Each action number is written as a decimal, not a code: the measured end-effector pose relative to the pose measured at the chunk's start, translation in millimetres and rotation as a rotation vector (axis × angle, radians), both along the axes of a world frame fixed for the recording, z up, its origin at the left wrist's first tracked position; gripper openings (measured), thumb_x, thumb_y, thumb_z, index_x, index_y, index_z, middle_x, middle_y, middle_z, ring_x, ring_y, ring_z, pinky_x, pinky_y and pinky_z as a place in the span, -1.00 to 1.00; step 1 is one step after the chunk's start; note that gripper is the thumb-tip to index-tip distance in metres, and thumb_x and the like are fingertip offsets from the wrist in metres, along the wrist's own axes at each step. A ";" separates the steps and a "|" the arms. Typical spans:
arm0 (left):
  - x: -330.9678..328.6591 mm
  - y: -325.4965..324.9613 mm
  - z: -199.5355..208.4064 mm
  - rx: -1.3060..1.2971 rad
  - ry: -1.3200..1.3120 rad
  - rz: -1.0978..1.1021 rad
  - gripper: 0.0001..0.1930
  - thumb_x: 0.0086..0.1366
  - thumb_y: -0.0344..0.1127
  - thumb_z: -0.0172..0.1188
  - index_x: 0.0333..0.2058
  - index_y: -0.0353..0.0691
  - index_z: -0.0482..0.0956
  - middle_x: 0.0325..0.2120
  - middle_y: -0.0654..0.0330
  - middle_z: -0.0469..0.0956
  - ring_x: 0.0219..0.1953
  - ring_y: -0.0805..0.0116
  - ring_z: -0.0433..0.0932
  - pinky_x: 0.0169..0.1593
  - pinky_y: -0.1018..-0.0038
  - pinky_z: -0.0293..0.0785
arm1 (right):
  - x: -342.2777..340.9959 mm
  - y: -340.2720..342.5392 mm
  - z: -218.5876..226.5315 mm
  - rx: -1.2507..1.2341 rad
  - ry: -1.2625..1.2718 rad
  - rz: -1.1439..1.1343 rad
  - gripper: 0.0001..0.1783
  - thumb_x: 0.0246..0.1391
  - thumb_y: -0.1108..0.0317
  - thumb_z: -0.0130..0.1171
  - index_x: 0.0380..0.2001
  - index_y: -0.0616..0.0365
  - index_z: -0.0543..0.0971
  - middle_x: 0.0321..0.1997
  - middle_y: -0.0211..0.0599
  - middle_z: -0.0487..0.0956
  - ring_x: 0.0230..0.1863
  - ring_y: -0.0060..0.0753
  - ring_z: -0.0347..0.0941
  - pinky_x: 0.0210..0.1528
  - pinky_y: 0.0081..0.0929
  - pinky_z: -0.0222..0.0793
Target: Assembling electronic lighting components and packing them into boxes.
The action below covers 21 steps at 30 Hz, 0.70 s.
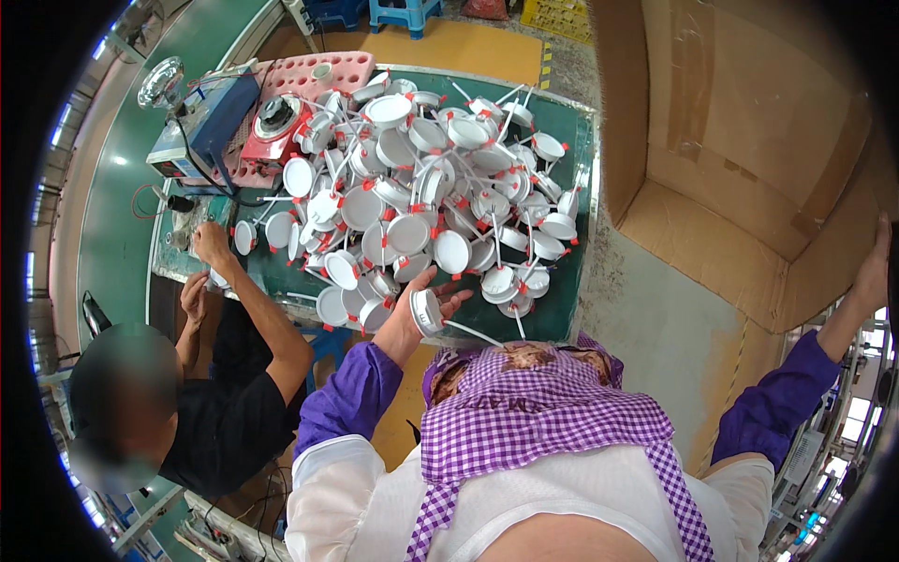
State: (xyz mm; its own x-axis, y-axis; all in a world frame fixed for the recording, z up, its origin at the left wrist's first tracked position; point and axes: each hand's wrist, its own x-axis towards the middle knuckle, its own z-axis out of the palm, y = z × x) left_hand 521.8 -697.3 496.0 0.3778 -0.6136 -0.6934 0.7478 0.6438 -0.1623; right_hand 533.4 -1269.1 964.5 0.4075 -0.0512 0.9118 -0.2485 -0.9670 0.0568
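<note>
In my left hand [403,323] is a small round white downlight [427,313], held at the near edge of the table with the fingers partly stretched out. Its white cable trails to the right toward my checked apron. Just beyond lies a big heap of similar white downlights [408,234], with red clips and white cables. Far out to the right, my right hand [876,267] grips the edge of a large open cardboard box [749,103]; its fingers are partly lost in the dark rim.
A co-worker [225,412] sits at the left, both hands at the table's corner. Behind the heap's left side stand a blue instrument box [201,131], a red device with a black knob [275,122] and a pink holed tray [323,70]. Blue stools [405,14] stand beyond.
</note>
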 end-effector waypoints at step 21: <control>-151.1 -103.3 15.2 -0.007 -0.302 0.535 -0.51 0.41 -0.02 -0.13 0.00 -0.37 0.49 -0.11 -0.08 0.53 -0.42 0.32 0.44 -0.52 0.46 0.36 | -23.0 -191.0 -162.2 0.533 0.308 -0.104 -0.59 0.03 0.17 0.20 -0.01 -0.05 0.57 -0.25 0.02 0.60 -0.18 0.02 0.56 -0.16 -0.26 0.40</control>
